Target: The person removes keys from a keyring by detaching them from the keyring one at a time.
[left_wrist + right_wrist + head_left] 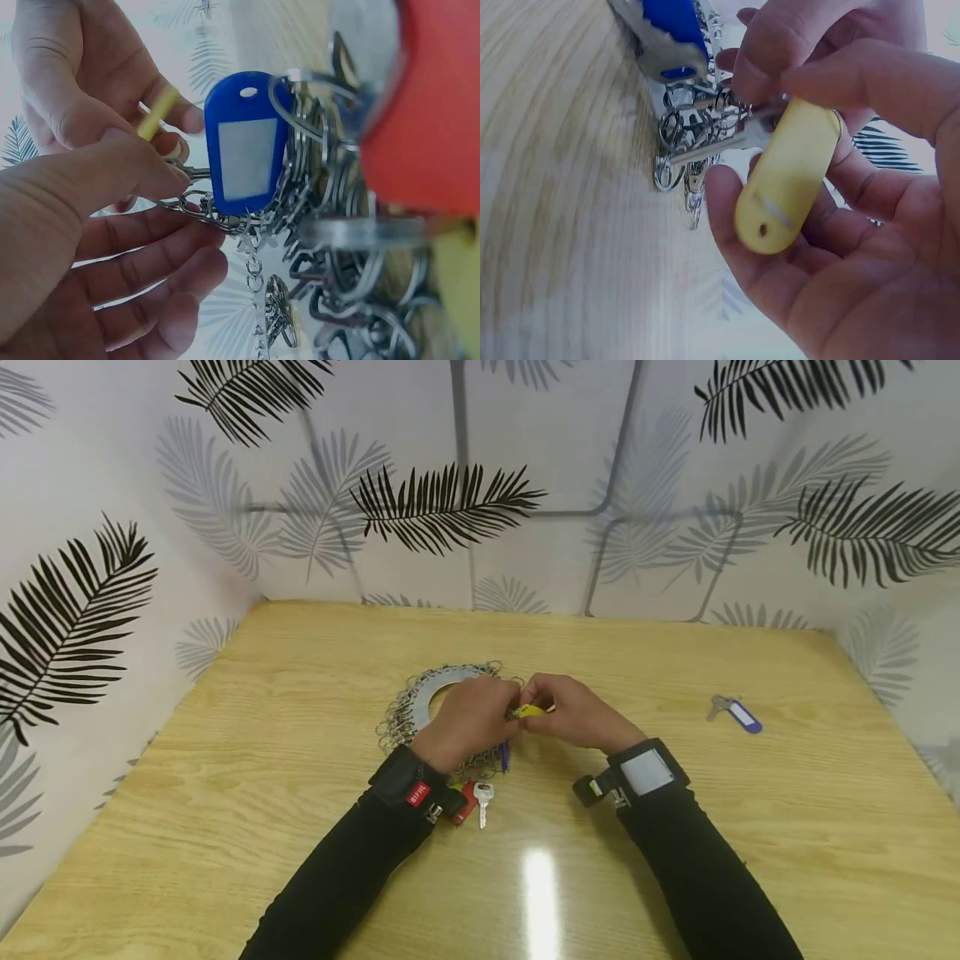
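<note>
My right hand (pixel 576 712) pinches a yellow key tag (pixel 791 176) at the right side of a flat metal ring plate (pixel 420 710) hung all round with small hooks and split rings. A key (pixel 757 133) is attached to the tag. Facing it, my left hand (pixel 474 717) pinches a hook or ring (pixel 199 210) close to that key; whether the two are joined cannot be told. A blue key tag (pixel 247 154) hangs at the plate beside the left fingers. Nearer the left wrist, a red key tag (pixel 467 803) and a silver key (pixel 483 802) lie at the plate's front edge.
A key with a blue tag (pixel 744 717) lies apart on the right of the wooden table (pixel 315 647). Behind stands a white leaf-patterned backdrop (pixel 540 560). Another bit of yellow (pixel 461 270) shows under the red tag.
</note>
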Motion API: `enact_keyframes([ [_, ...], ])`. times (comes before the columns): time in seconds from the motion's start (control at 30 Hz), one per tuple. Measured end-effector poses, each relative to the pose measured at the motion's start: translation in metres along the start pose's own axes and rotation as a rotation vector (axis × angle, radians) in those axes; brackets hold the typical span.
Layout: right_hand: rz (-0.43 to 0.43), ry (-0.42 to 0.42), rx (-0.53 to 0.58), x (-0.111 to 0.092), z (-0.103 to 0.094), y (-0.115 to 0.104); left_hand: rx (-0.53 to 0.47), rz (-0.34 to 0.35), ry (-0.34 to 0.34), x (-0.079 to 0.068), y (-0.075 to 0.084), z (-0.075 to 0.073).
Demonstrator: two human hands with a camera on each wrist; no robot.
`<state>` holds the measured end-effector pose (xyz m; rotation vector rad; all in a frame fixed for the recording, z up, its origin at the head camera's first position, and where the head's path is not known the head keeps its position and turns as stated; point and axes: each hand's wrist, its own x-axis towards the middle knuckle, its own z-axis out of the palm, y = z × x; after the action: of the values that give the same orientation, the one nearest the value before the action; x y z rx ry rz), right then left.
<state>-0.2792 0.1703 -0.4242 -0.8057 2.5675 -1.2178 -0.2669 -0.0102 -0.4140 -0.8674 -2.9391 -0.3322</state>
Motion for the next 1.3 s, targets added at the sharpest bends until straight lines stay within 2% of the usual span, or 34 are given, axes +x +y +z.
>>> enact_keyframes([
  [0.23,-0.006,0.046,-0.071,-0.001,-0.001,0.0,-0.027,0.012,-0.017,0.0,-0.004,0.001],
  [0.4,-0.013,0.04,-0.044,0.0,0.001,0.001,-0.043,0.005,-0.04,0.0,-0.005,0.001],
  [0.53,0.023,0.019,-0.012,0.0,0.003,0.003,-0.096,0.0,-0.057,0.0,-0.007,0.001],
  [0.67,0.043,0.0,0.011,0.001,0.003,0.005,-0.126,0.016,-0.028,0.001,-0.007,0.0],
  [0.83,0.038,0.011,0.027,0.0,0.001,0.006,-0.098,0.027,0.031,0.001,-0.007,-0.003],
  [0.97,0.033,-0.016,0.063,-0.001,-0.002,0.007,-0.086,0.03,0.026,0.001,-0.006,-0.006],
  [1.07,0.027,-0.038,0.049,0.0,-0.001,0.007,-0.095,0.014,0.016,0.002,-0.006,-0.008],
  [1.17,0.032,-0.012,-0.004,0.001,0.001,0.006,-0.099,-0.001,0.012,0.002,-0.007,-0.008],
  [1.3,0.024,0.083,-0.077,0.001,0.002,0.004,-0.092,0.003,0.006,0.003,-0.009,-0.009],
])
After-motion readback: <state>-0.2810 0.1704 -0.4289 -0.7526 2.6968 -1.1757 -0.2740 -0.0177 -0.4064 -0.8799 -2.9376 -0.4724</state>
